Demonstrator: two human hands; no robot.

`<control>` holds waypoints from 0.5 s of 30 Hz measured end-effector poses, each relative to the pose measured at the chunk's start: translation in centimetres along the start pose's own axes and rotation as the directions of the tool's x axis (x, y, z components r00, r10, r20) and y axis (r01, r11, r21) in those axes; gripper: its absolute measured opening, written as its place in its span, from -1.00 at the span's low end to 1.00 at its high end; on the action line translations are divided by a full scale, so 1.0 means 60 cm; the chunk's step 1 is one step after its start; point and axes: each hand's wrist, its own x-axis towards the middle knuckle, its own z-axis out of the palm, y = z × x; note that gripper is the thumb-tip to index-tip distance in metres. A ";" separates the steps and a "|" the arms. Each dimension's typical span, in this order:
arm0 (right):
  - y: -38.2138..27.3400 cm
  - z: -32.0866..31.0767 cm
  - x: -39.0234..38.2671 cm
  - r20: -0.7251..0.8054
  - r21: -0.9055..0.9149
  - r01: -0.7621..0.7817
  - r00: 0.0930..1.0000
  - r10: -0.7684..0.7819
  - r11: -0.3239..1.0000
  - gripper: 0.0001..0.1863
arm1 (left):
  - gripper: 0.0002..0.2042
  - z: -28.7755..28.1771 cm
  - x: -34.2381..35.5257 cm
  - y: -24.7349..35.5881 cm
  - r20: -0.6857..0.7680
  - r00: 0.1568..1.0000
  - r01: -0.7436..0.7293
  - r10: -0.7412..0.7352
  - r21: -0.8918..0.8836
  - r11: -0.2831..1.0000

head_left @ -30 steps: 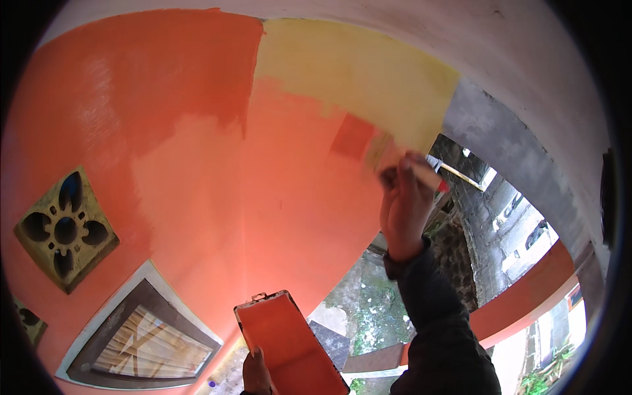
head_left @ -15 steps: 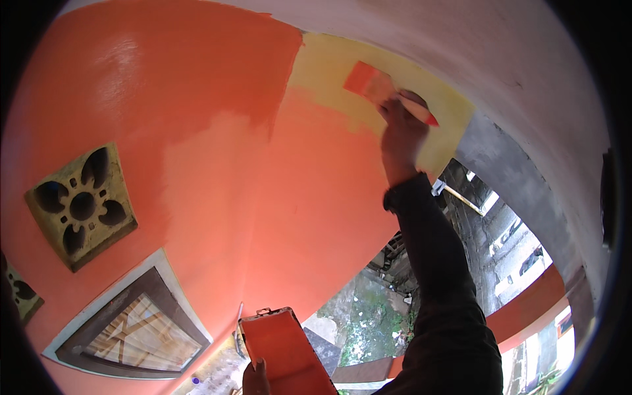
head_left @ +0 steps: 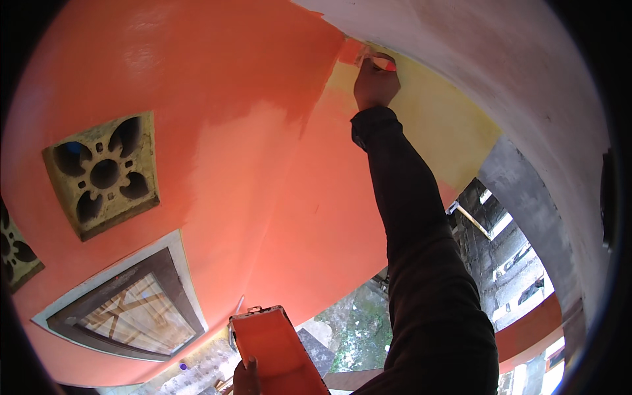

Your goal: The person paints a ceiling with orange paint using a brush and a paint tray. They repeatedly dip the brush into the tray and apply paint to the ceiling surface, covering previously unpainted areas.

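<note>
Head view: Shows paintbrush (head_left: 355, 52) high up, laid against the wall (head_left: 263, 158) at the meeting of deep orange paint and a yellow patch (head_left: 447, 125), just below the ceiling (head_left: 500, 52).
Paintbrush: Carries orange on the bristles; points up and to the left, with the red handle end at the right side of the fist.
Right hand (head_left: 377, 84): Closed round the paintbrush handle; raised well above the left hand (head_left: 246, 378).
Dark sleeve (head_left: 421, 224): Runs up from the lower edge to the right wrist, in front of wall and ground.
Paint tray (head_left: 276, 349): Sits low at the lower edge of view, well apart from the paintbrush; rectangular, orange inside, rim smeared dark, small hanging loop at the upper end, lower end cut off.
Left hand: Clamped on the left edge of the paint tray, thumb over the rim; cannot tell placement of the remaining fingers, hidden.
Wall coat: Deep glossy orange at left and top, paler orange in the middle with ragged margins, yellow at upper right.
Vent block (head_left: 141, 163): Set in the wall at left; yellowish, square, pierced with petal-shaped openings.
Window (head_left: 135, 316): Lies below the vent block; dark frame within a pale surround.
Ground (head_left: 361, 329): Mossy and grey, beyond the paint tray.
</note>
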 end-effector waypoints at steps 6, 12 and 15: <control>0.028 -0.042 0.012 -0.093 0.058 0.085 0.993 -0.080 0.995 -0.85 | -0.30 -0.019 -0.007 0.027 0.021 0.999 0.037 -0.036 -0.056 0.998; -0.020 -0.131 -0.007 0.067 0.074 0.224 0.971 -0.229 0.972 -0.90 | -0.30 -0.041 -0.018 0.026 -0.035 0.999 0.004 -0.002 0.045 0.999; -0.045 -0.168 -0.024 0.325 0.071 0.479 0.818 -0.474 0.875 -0.80 | -0.30 -0.056 -0.015 0.004 -0.038 0.995 -0.086 0.087 0.040 0.996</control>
